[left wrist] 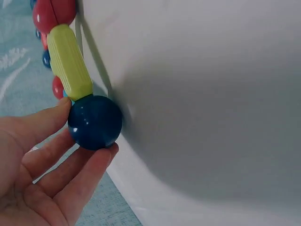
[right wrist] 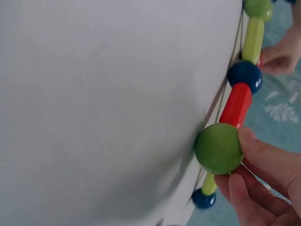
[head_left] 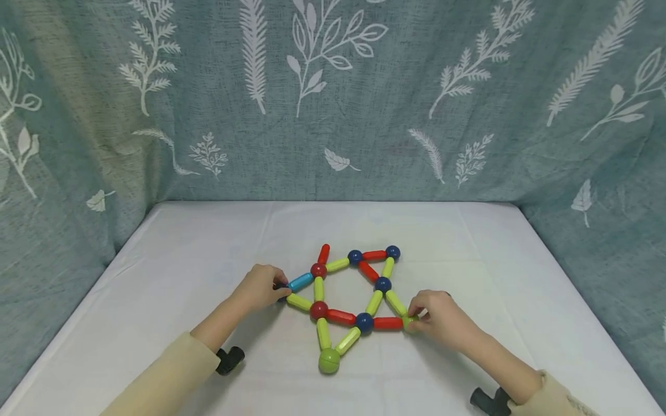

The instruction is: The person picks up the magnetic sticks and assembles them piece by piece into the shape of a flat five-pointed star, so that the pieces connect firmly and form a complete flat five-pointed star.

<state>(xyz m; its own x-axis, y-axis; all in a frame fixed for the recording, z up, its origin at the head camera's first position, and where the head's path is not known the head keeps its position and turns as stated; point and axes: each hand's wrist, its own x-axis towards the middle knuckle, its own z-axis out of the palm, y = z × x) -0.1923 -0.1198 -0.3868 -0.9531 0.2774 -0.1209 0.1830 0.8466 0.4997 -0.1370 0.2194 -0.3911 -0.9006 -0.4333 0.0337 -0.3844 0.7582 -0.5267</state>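
A flat frame of coloured rods and balls spans the middle of the table, with a hand at either side. My left hand (head_left: 260,287) pinches the dark blue ball (left wrist: 95,123) at the left corner, where a light blue rod (head_left: 300,282) and a yellow-green rod (left wrist: 70,61) meet. On the opposite corner, thumb and fingers of my right hand (head_left: 443,318) grip a green ball (right wrist: 219,149), joined to a red rod (right wrist: 236,104). Two red balls, several blue balls and another green ball (head_left: 329,361) link the other rods. One red rod (head_left: 324,253) sticks out at the back, its far end free.
A white cloth (head_left: 208,242) covers the table. Behind and beside it hangs a teal curtain (head_left: 374,144) with white leaf prints. Dark wrist-worn devices show below the left forearm (head_left: 230,360) and the right forearm (head_left: 490,401).
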